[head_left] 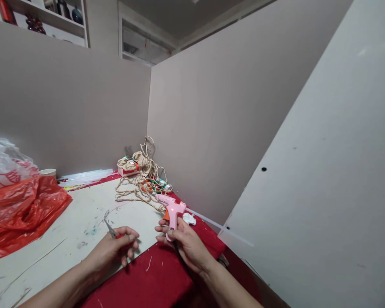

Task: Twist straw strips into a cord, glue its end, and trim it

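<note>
Lower left of centre, the left hand's fingers loosely grasp a pointed metal tool, likely stiff. Lower centre, the right hand's fingers grasp the pink glue gun by its handle, the best hold; it looks light and rigid, its glue stick slightly flexible.

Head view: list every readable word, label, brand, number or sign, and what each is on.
Nothing can be quoted with confidence.
White plastic bag: red print with a basket-like drawing; characters creased and blurred, unreadable.
Yellow-marked strip by the clear sticks: too small to read.
Red-and-white box under the cord: no legible text.
Pink glue gun: no lettering can be made out.
</note>
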The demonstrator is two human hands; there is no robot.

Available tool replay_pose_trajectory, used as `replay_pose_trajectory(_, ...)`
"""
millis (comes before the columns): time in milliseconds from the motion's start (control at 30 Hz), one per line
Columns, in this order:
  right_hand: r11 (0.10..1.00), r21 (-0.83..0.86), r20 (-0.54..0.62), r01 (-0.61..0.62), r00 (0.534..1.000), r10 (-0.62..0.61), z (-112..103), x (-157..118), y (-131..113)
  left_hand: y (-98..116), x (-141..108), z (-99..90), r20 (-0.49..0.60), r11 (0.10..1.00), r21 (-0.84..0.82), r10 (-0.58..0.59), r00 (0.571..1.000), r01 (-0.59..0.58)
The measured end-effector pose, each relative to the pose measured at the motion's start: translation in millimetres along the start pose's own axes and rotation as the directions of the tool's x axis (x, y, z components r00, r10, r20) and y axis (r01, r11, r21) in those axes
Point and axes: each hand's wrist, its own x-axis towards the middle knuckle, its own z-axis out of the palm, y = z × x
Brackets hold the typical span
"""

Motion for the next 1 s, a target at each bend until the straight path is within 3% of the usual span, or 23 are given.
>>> replay_pose_trajectory(167,0.995,-0.075,-0.016,0.064,0.998,-0.065,-17,-4,4,1,0,-1.9,0.018,0.999,0.043,0.002,1.000,-0.003)
replay_pose_trajectory(233,0.971,-0.209,-0.027,0.114,0.992,-0.122,-28,-3,5,1,0,-2.7,0.010,0.998,0.057,-0.011,1.000,0.011)
replay_pose_trajectory(300,0.881,-0.441,-0.021,0.174,0.979,-0.203,-42,-1,2,1,0,-3.6,0.015,0.998,0.056,-0.014,1.000,0.014)
replay_pose_trajectory(367,0.674,-0.702,0.029,0.228,0.956,-0.293,-57,4,-7,0,1,-4.4,0.028,0.999,0.045,-0.009,1.000,0.007)
replay_pose_trajectory(433,0.402,-0.869,0.151,0.289,0.927,-0.342,-71,11,-17,0,1,-4.8,0.033,0.999,0.036,-0.008,0.999,0.007)
replay_pose_trajectory(533,0.052,-0.943,0.301,0.328,0.910,-0.284,-90,25,-30,1,2,-4.5,0.024,0.999,0.035,-0.016,1.000,0.015)
replay_pose_trajectory(600,-0.078,-0.952,0.306,0.296,0.919,-0.248,-98,35,-34,2,1,-3.6,0.018,0.999,0.038,-0.020,1.000,0.019)
replay_pose_trajectory(867,-0.235,-0.957,0.218,0.169,0.955,-0.200,-102,47,-33,4,1,-1.2,0.017,0.999,0.035,-0.032,0.999,0.031)
replay_pose_trajectory(1000,-0.307,-0.940,0.187,0.147,0.976,-0.107,-97,41,-45,2,1,0.3,-0.023,1.000,0.011,-0.022,0.999,0.022)
